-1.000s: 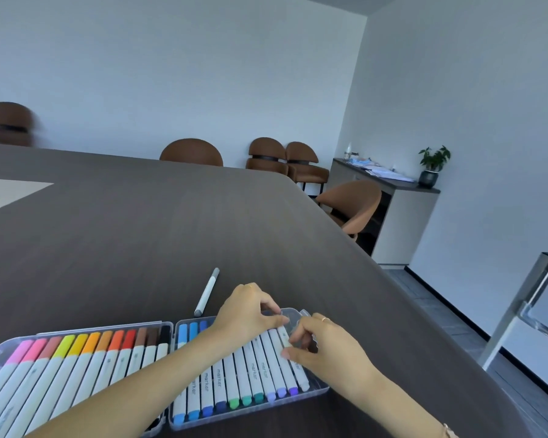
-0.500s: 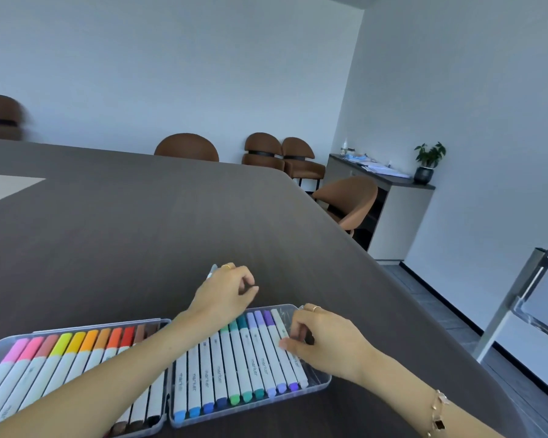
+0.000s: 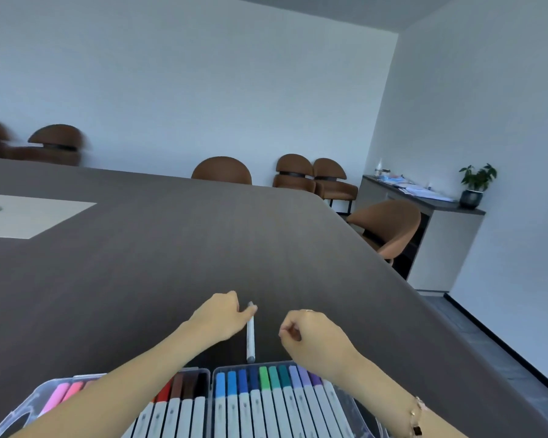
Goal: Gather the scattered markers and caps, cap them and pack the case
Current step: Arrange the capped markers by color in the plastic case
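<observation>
A loose white marker with grey caps [image 3: 250, 335] lies on the dark table just beyond the open clear case [image 3: 355, 403]. My left hand [image 3: 219, 316] rests on the marker's far end, fingertips pinching or touching it. My right hand [image 3: 314, 331] hovers to the marker's right with its fingers curled and nothing visible in them. The case holds two rows of capped markers, pink to black on the left half and blue to purple on the right. My forearms hide part of both rows.
The dark wooden table [image 3: 171, 254] stretches far ahead, with a light inlay [image 3: 29, 216] at left. Brown chairs [image 3: 222, 170] line its far edge and right side. A sideboard with a plant [image 3: 476, 181] stands at right.
Both hands have left the case and moved forward. My left hand has reached the loose marker's far end; my right hand has lifted off the purple markers. The camera has tilted up.
</observation>
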{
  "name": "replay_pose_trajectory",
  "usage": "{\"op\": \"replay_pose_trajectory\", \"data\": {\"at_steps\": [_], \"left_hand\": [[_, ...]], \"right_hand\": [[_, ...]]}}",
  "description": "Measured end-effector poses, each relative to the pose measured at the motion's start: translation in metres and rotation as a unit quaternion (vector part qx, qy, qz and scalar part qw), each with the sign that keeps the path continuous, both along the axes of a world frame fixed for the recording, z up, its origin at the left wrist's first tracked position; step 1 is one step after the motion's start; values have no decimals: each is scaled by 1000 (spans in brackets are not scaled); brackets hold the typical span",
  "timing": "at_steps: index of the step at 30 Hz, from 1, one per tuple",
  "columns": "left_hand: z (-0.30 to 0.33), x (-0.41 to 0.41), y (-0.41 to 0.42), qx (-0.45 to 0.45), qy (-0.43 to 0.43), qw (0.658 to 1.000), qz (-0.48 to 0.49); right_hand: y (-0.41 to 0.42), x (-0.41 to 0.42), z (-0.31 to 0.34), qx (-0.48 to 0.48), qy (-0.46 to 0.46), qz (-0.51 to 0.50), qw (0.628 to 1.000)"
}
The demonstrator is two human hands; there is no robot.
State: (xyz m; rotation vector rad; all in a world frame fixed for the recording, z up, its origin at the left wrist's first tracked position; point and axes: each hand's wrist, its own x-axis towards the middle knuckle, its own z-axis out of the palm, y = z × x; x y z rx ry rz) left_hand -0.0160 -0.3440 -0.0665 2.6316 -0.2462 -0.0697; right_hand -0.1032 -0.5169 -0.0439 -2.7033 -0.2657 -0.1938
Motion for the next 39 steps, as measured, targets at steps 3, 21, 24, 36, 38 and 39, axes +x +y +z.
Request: {"op": "replay_pose_trajectory", "data": {"at_steps": [3, 21, 24, 36, 38, 39], "left_hand": [[4, 17, -15, 16, 22, 1000, -3], [40, 5, -42, -241, 93, 963, -81], [36, -16, -59, -197, 86, 967, -136], [7, -66, -92, -142, 23, 971, -190], [9, -69, -92, -148, 14, 971, -188], [10, -69, -92, -152, 7, 970, -188]], "right_hand": [[10, 22, -2, -4, 26, -16, 1000], [-10, 19, 10, 87, 115, -87, 986], [-33, -15, 13, 55, 135, -118, 982], [-60, -88, -9, 63, 140, -140, 978], [-60, -90, -8, 80, 144, -138, 977], [-59, -91, -8, 86, 139, -139, 977]]}}
